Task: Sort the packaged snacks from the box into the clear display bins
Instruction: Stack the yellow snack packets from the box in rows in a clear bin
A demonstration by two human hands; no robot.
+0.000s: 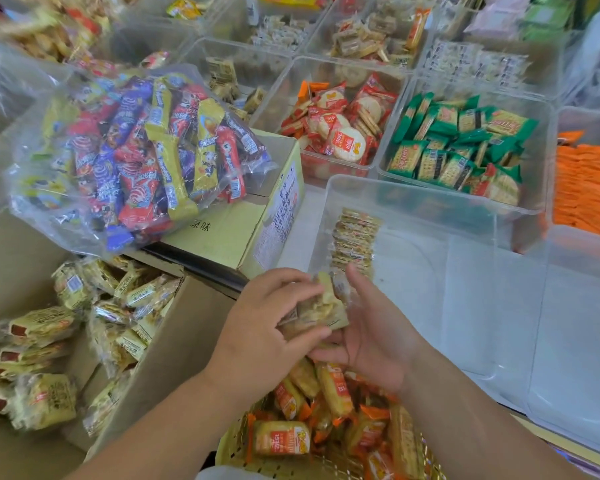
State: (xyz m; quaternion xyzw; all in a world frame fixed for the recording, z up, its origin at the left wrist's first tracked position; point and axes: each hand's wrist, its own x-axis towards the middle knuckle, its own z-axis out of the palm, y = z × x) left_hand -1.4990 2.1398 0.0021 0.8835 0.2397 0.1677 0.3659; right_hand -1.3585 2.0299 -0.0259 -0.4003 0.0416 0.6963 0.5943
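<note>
Fingers (pixel 293 289) of L hand (pixel 264 327) curl over the top of a small stack of yellow snack pkts (pixel 321 311), w/ the thumb below it. R hand (pixel 374 341) cradles the same stack from the other side, palm up, fingers beneath, thumb up against its far side. The stack is held in the air betw. both hands, just at the near-left corner of the clear bin (pixel 409 202) and above a yellow perforated basket (pixel 232 448) holding orange-and-yellow pkts (pixel 281 441). Inside the clear bin a row of similar pkts (pixel 355 237) stands on edge along the left wall. Left of the hands is an open cardboard box (pixel 174 334) w/ more loose yellow pkts (pixel 42 323). Behind that box, a closed carton (pixel 236 230) carries a big clear bag of red/blue/yellow bars (pixel 136 150). Further back are other bins: red cracker pkts (pixel 340 133), green pkts (pixel 458 143), orange sticks (pixel 586 188) at far right. Top-left of the view is too blurred to read.
</note>
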